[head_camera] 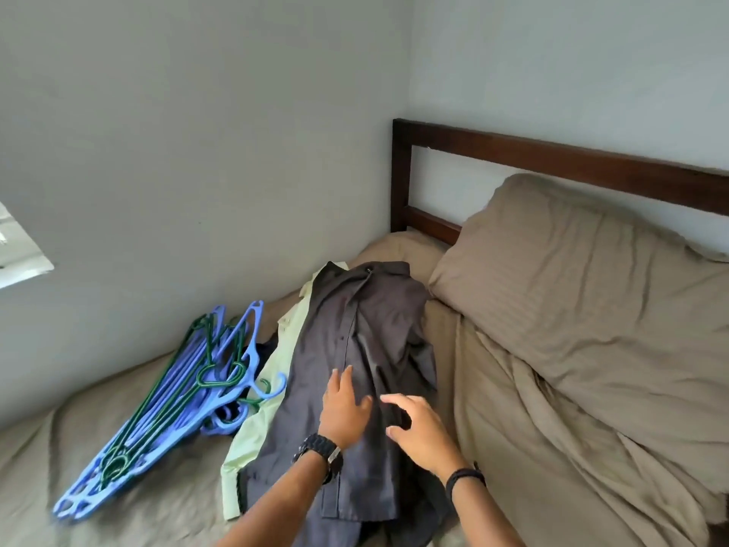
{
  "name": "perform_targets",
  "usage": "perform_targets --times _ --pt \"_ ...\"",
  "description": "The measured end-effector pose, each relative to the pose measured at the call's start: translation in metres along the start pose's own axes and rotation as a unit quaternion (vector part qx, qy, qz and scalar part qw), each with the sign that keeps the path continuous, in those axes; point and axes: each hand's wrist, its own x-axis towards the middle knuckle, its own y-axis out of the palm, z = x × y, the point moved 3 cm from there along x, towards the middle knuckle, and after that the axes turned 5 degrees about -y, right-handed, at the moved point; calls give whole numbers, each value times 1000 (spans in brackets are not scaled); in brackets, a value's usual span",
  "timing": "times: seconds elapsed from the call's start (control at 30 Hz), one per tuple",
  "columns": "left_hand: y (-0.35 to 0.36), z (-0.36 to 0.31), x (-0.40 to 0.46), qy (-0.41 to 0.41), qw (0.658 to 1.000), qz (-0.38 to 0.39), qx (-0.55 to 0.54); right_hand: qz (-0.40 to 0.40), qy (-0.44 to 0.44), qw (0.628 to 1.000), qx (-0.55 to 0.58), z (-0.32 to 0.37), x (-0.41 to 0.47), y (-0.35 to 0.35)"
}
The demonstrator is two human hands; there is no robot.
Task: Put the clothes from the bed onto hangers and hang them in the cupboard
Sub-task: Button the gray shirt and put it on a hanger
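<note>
Tan bed (552,448), dark grey shirt (355,349) (buttoned, rumpled), left hand (345,408) flat on it, right hand (418,424) grip wide

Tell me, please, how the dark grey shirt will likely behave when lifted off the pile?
The dark grey shirt looks thin and creased, so it will probably droop. Lying on the pale green shirt, it may drag that along.

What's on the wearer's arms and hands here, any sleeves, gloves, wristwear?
Bare forearms, no sleeves or gloves in view. The left hand has a chunky black watch with a metal buckle at the wrist. The right hand has a thin black band.
</note>
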Motion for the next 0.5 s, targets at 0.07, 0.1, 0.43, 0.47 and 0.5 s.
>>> perform_targets --times 0.07,0.1,0.43,0.47,0.5 --pt "14 22 23 35 998 43 42 10 17 1000 8 -15 11 37" --pt "21 31 30 59 993 67 81 12 29 999 8 -22 16 53" --pt "7 61 35 136 972 3 -189 -208 29 973 97 -16 -27 78" --pt "0 60 33 109 968 -17 -226 -168 46 981 89 -15 -39 80" --pt "-7 59 30 90 966 -28 -242 -121 66 987 85 -16 -52 81"
